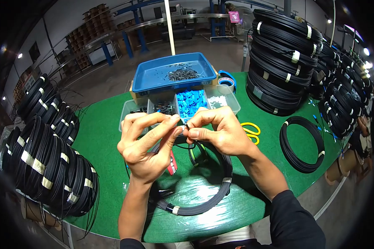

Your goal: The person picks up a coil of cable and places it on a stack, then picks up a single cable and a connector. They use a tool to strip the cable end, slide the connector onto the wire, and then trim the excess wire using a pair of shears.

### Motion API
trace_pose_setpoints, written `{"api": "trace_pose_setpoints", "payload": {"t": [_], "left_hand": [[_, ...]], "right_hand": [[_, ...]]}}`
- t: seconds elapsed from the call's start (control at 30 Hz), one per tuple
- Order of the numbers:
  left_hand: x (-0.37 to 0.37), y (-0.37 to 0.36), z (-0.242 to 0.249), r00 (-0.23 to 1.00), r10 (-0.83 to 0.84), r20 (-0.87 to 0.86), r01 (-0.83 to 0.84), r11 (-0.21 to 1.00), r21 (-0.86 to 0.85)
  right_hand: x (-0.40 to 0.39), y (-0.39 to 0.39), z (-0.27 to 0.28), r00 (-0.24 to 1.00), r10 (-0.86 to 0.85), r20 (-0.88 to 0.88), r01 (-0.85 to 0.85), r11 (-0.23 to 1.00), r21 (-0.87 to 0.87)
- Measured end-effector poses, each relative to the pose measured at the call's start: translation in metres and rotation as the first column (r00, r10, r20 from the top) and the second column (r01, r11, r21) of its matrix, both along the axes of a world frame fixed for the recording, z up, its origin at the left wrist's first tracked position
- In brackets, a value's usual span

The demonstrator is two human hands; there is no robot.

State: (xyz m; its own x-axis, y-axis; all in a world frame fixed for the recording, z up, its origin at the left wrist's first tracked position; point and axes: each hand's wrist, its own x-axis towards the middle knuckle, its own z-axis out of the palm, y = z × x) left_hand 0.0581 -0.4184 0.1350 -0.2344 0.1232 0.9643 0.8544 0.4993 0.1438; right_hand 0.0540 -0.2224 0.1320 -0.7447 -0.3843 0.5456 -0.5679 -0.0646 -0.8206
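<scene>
Both hands meet above a taped coil of black cable (201, 207) that lies on the green table. My right hand (222, 133) pinches the black cable (190, 124) near its end between thumb and forefinger. Close against it, the thumb and forefinger of my left hand (147, 147) are pinched together on something tiny, too small to name. Below my left hand, a red-handled tool (172, 165) rests inside the coil. Yellow scissor handles (252, 132) lie just beyond my right wrist.
Beyond the hands, clear bins hold blue connectors (191, 103), small white pieces (217, 101) and black parts (164, 108). A blue tray (174, 88) stands behind them beside a tape roll (226, 80). Cable coils pile up left (50, 170) and right (280, 62); a single coil (302, 164) lies right.
</scene>
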Motion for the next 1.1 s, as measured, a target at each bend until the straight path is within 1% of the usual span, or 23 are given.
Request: {"api": "trace_pose_setpoints", "payload": {"t": [0.07,0.27,0.4,0.5,0.57,0.6,0.67,0.7,0.77,0.8,0.87,0.9,0.97,1.0,1.03,1.07,1.1], "left_hand": [[0.0,-0.001,0.0,0.996,0.054,-0.075,-0.058,0.997,-0.048],[0.002,0.001,0.001,0.989,0.097,-0.113,-0.102,0.994,-0.039],[0.001,-0.001,0.0,0.988,0.092,-0.126,-0.096,0.995,-0.025],[0.001,-0.002,0.001,0.989,0.078,-0.123,-0.082,0.996,-0.025],[0.003,0.0,0.004,0.996,0.02,-0.088,-0.026,0.998,-0.063],[0.003,0.0,0.003,0.996,0.02,-0.088,-0.025,0.998,-0.063],[0.003,0.0,0.003,1.0,-0.007,-0.013,0.006,0.997,-0.079],[0.003,0.001,0.001,1.0,-0.007,-0.013,0.006,0.997,-0.079],[0.002,0.005,-0.002,0.994,-0.042,0.097,0.046,0.998,-0.037],[0.003,0.007,-0.002,0.994,-0.043,0.096,0.047,0.998,-0.036],[0.005,0.008,-0.003,0.984,-0.07,0.164,0.067,0.998,0.019],[0.005,0.009,-0.004,0.984,-0.069,0.164,0.067,0.998,0.017],[0.005,0.009,-0.006,0.967,-0.095,0.238,0.082,0.994,0.067],[0.004,0.009,-0.007,0.967,-0.096,0.237,0.083,0.994,0.067],[0.003,0.009,-0.007,0.98,-0.073,0.185,0.068,0.997,0.037],[0.003,0.009,-0.006,0.99,-0.052,0.131,0.051,0.999,0.006],[0.002,0.008,-0.006,0.99,-0.052,0.129,0.051,0.999,0.006]], "right_hand": [[0.001,0.0,0.0,1.0,-0.016,-0.016,0.016,1.0,0.012],[0.001,0.0,-0.001,0.993,-0.049,-0.108,0.057,0.996,0.072],[0.003,-0.001,0.001,0.995,-0.05,-0.092,0.055,0.997,0.057],[0.004,-0.001,0.002,0.997,-0.054,-0.049,0.056,0.998,0.042],[0.004,0.0,0.002,0.993,-0.073,-0.088,0.079,0.995,0.065],[0.005,0.0,0.002,0.993,-0.074,-0.088,0.079,0.995,0.065],[0.005,-0.001,0.002,0.996,-0.078,-0.043,0.08,0.996,0.037],[0.005,-0.002,0.002,0.996,-0.078,-0.044,0.08,0.996,0.037],[0.006,-0.005,0.0,0.987,-0.154,-0.043,0.155,0.988,0.011],[0.006,-0.006,-0.001,0.987,-0.155,-0.044,0.155,0.988,0.012],[0.006,-0.008,-0.004,0.931,-0.27,-0.246,0.284,0.958,0.024],[0.007,-0.009,-0.004,0.926,-0.287,-0.246,0.301,0.954,0.019],[0.006,-0.011,-0.006,0.919,-0.299,-0.258,0.312,0.95,0.009],[0.006,-0.011,-0.007,0.91,-0.311,-0.273,0.324,0.946,0.0],[0.007,-0.011,-0.007,0.909,-0.313,-0.274,0.326,0.945,-0.001],[0.007,-0.012,-0.007,0.913,-0.319,-0.255,0.325,0.946,-0.02],[0.007,-0.012,-0.008,0.917,-0.322,-0.235,0.322,0.946,-0.039]]}}
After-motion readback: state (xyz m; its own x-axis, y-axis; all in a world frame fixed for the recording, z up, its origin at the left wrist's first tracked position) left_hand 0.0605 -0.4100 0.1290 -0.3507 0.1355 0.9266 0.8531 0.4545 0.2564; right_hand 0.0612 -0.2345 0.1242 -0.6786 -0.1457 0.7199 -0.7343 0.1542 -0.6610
